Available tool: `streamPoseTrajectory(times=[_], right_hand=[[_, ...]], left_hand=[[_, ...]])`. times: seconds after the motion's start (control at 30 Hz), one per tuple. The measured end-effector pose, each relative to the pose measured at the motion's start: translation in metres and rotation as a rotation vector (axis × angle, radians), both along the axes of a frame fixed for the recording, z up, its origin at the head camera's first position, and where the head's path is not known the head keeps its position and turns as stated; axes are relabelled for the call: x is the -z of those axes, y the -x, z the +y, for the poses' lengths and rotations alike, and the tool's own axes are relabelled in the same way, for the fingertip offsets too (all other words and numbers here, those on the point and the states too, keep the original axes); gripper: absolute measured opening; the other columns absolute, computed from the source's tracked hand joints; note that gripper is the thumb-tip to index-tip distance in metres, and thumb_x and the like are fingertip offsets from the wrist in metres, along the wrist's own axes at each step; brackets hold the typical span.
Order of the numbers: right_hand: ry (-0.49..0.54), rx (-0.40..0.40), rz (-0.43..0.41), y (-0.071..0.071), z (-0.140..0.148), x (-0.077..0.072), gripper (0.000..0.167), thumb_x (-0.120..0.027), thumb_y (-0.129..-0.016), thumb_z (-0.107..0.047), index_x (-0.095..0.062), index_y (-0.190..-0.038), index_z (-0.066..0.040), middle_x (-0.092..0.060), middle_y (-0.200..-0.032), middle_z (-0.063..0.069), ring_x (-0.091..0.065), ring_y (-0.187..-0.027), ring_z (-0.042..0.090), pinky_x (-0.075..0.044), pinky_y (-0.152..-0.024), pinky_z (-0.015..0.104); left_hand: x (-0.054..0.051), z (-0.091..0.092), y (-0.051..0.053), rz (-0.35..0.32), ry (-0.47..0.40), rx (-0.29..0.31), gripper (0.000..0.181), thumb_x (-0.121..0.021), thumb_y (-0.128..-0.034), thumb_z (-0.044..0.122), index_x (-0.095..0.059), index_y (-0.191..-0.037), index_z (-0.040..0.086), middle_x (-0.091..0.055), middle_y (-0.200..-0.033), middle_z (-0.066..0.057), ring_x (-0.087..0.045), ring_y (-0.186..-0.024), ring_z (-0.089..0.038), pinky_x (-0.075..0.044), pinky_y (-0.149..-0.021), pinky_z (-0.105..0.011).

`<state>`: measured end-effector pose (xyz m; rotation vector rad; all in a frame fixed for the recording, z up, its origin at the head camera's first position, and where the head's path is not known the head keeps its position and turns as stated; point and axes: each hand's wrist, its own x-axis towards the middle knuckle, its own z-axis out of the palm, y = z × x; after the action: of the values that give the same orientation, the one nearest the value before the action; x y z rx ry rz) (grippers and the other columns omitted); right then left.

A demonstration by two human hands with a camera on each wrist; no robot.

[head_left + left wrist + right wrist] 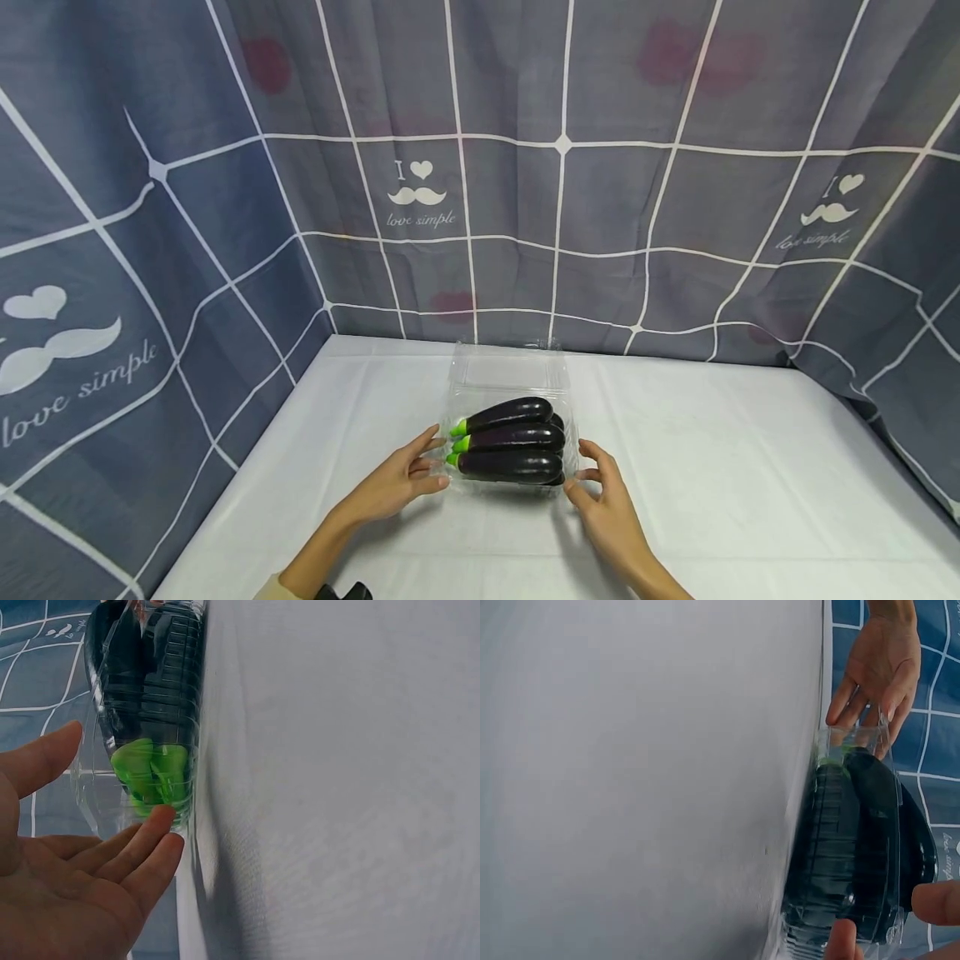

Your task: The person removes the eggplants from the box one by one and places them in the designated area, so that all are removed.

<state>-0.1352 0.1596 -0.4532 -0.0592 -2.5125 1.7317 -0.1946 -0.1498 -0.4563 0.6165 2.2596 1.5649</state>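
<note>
I'm seeing a clear box resting on the worktop, lid lying open behind it | dark eggplants lying inside it, green stems toward its left end | left hand, grip spread, hovering at that end | right hand, grip spread, bracketing its right end

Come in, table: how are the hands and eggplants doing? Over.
Left hand at left end of box, right hand at right end. Eggplants piled inside. Lid open behind; nothing visibly blocking.
</note>
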Motion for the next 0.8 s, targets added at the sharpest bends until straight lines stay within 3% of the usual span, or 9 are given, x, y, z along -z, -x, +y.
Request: streamPoseTrajectory(times=[0.53,0.8], right_hand=[[-0.040,-0.030,-0.005,0.0002,0.0035,-0.0024,0.059,-0.065,-0.091,-0.005,-0.042,-0.145,-0.004,-0.041,-0.143,0.017,-0.049,-0.116,0.028,-0.049,-0.086,0.034],[-0.040,-0.034,-0.003,0.0014,0.0075,-0.0054,0.060,-0.068,-0.090,-0.008,-0.043,-0.145,-0.005,-0.043,-0.142,0.016,-0.048,-0.119,0.029,-0.046,-0.089,0.040]], left_hand=[[0.0004,0.0003,-0.0006,-0.017,-0.011,-0.003,0.084,-0.065,-0.0964,0.017,-0.009,-0.156,-0.004,-0.030,-0.153,-0.027,-0.044,-0.132,-0.040,-0.041,-0.104,-0.043],[0.0003,0.0014,-0.0006,-0.021,-0.015,-0.014,0.085,-0.066,-0.0959,0.017,-0.009,-0.156,-0.003,-0.029,-0.153,-0.028,-0.044,-0.132,-0.041,-0.041,-0.104,-0.049]])
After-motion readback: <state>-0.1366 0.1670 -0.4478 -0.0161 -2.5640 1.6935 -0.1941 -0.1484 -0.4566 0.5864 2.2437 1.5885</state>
